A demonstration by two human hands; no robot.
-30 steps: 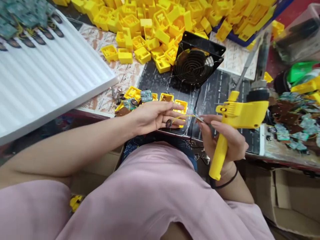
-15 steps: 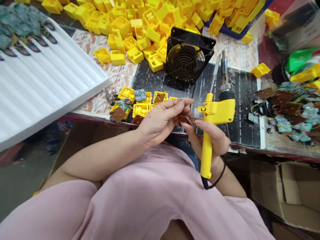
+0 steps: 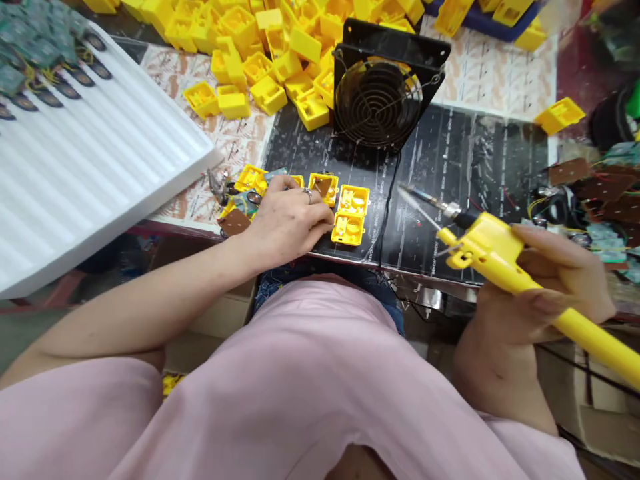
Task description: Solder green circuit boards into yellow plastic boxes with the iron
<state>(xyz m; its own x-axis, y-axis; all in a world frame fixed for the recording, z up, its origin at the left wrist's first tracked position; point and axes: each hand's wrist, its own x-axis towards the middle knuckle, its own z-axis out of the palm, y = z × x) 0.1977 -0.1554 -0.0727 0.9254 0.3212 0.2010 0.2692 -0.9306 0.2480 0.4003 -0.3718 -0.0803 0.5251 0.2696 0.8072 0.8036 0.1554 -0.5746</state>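
Observation:
My right hand (image 3: 545,287) is wrapped around a yellow soldering gun (image 3: 500,257). Its metal tip and thin feed tube point up and left over the black mat. My left hand (image 3: 293,217), with a ring on one finger, is over the small open yellow cases at the table edge. Its fingers are curled down, and whatever is in them is hidden. Right of it lies an open two-part yellow case (image 3: 349,230). Another yellow case (image 3: 324,189) behind the fingers has a brown board in it. Left of the hand is a brown circuit board (image 3: 235,222) among wired parts.
A black fan (image 3: 383,100) stands on the mat before a heap of yellow cases (image 3: 240,33). On the left, a white ridged foam tray (image 3: 125,147) holds green boards with speakers. Wired boards (image 3: 607,237) pile up at the right. A cable runs down from the fan.
My left hand has moved left and down to the cases, away from my right hand. The soldering gun has swung right and tilted, its tip now pointing left. The brown board between my hands is out of sight.

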